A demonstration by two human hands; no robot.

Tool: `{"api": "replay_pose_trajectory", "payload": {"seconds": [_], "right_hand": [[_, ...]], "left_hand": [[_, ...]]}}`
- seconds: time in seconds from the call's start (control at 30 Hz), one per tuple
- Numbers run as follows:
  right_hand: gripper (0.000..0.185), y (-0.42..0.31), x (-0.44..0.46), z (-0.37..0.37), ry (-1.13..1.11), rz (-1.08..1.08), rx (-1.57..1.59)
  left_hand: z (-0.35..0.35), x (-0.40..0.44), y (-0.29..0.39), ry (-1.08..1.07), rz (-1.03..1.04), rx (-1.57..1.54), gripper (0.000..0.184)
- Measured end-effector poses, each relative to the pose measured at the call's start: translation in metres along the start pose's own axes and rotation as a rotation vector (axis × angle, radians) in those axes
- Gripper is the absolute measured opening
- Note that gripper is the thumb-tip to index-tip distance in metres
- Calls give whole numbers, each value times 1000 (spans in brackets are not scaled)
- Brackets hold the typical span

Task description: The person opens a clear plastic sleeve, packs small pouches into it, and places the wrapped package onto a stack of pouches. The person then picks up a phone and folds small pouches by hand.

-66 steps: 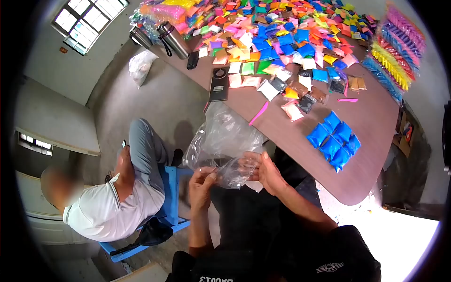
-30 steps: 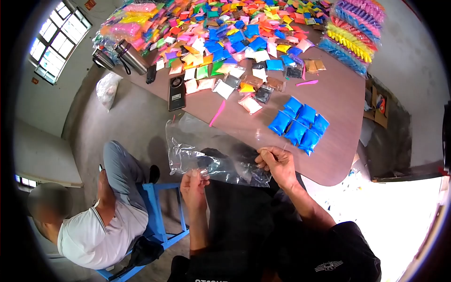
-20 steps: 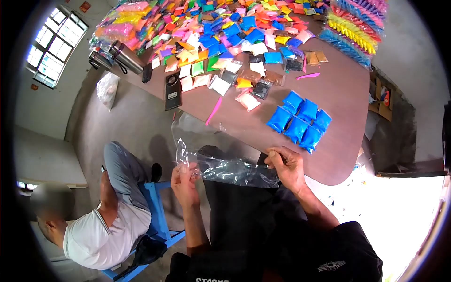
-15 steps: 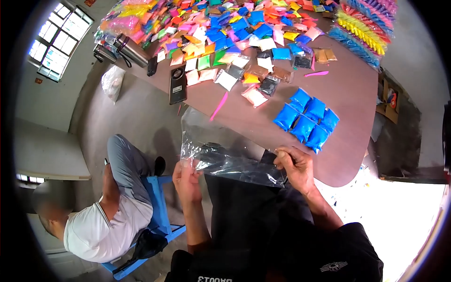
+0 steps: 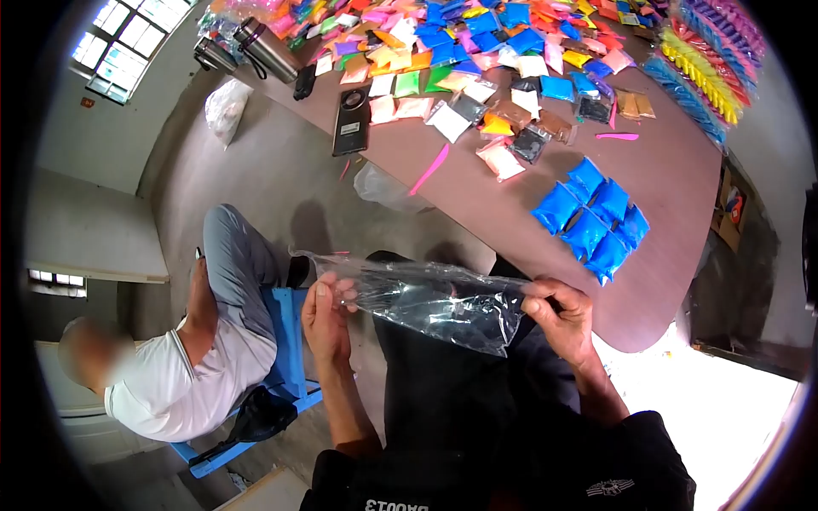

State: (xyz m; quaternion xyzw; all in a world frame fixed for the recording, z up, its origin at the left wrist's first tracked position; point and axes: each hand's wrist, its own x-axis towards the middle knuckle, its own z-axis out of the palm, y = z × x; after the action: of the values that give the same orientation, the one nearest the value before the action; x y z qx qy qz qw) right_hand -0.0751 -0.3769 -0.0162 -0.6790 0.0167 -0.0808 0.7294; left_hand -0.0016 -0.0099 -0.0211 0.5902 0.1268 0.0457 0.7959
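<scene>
A transparent plastic bag [image 5: 426, 298] stretches sideways between my hands over my lap, just off the table's near edge. At its left end my left hand [image 5: 328, 319] holds it, with some fingertips showing through the film. My right hand [image 5: 562, 317] pinches the opposite end between thumb and fingers. On the table, closest to my right hand, lies a block of several blue packets [image 5: 590, 217] set side by side in two rows.
Many colourful small packets [image 5: 460, 72] cover the far side of the brown table [image 5: 682, 230]. A phone [image 5: 351, 123], metal flasks [image 5: 268, 49] and pink strips [image 5: 430, 168] lie nearer. Bundled packs [image 5: 703, 72] sit far right. At left a person [image 5: 192, 375] sits on a blue chair [image 5: 290, 341].
The bag has dropped from upright and spread at the table edge to a flatter, narrower band over my lap. The view has shifted, so the table appears farther right and up.
</scene>
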Motion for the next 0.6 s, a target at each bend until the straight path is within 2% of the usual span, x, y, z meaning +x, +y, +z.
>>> {"api": "replay_pose_trajectory", "payload": {"seconds": [0.03,0.1,0.17,0.23,0.3,0.37,0.43,0.5,0.57,0.6], "right_hand": [[20,-2,1,0,-39,-51,-55],[21,-6,-1,3,-72,-19,-28],[19,-14,0,8,154,-3,-44],[18,-27,1,9,248,-49,-86],[17,-41,1,11,178,-137,-211],[18,-44,2,22,-5,-216,-247],[24,-47,7,46,-183,-120,-195],[29,-26,11,69,-297,-93,-115],[50,-24,19,92,-345,87,-42],[50,-23,20,100,-340,89,-50]], "left_hand": [[-2,1,2,6,1,2,30],[-6,2,4,54,32,126,31],[-17,6,9,127,65,212,31],[-27,10,12,203,102,301,32],[-30,12,17,296,228,474,33],[-24,7,23,305,228,516,35],[13,-9,33,328,350,779,36],[29,-21,28,210,544,1016,43],[57,-38,26,122,667,1110,38],[72,-48,27,79,633,1073,38]]}}
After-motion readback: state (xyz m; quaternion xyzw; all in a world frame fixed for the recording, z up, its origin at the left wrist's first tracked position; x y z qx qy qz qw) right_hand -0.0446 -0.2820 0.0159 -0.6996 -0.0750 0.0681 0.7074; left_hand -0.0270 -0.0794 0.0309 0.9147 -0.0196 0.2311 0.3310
